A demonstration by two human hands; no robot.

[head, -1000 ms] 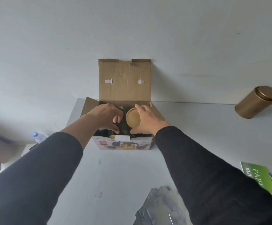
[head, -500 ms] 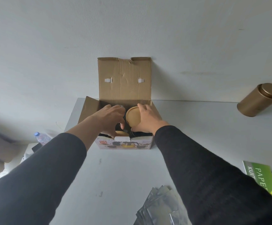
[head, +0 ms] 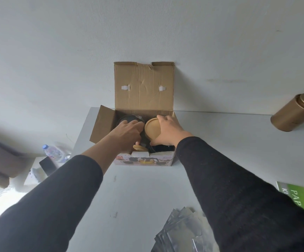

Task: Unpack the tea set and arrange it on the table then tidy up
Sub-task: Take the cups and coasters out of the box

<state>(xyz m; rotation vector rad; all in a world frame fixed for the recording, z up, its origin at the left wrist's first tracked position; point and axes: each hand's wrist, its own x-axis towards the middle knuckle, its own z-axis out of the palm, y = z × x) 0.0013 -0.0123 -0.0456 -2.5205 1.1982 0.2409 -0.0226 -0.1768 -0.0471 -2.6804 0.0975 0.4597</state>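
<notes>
An open cardboard box (head: 144, 91) stands at the far edge of the white table (head: 138, 193), its lid flap leaning on the wall. Both my hands reach inside it. My right hand (head: 167, 130) grips a round wooden lid (head: 152, 129), tilted toward me, on a glass piece I can barely make out. My left hand (head: 127, 131) lies on a dark glass vessel (head: 129, 118) in the box's left half, fingers curled over its rim. A smaller wooden lid (head: 139, 148) shows near the box's front wall.
A gold tin canister (head: 294, 112) stands at the far right of the table. Green and blue paper packs (head: 300, 195) lie at the right edge. Silver foil pouches (head: 180, 231) lie near me. Left of the table, lower down, are a water bottle (head: 54, 153) and clutter.
My left hand has slid further into the box, uncovering the dark glass rim. The right hand keeps its hold on the wooden lid, which has risen slightly.
</notes>
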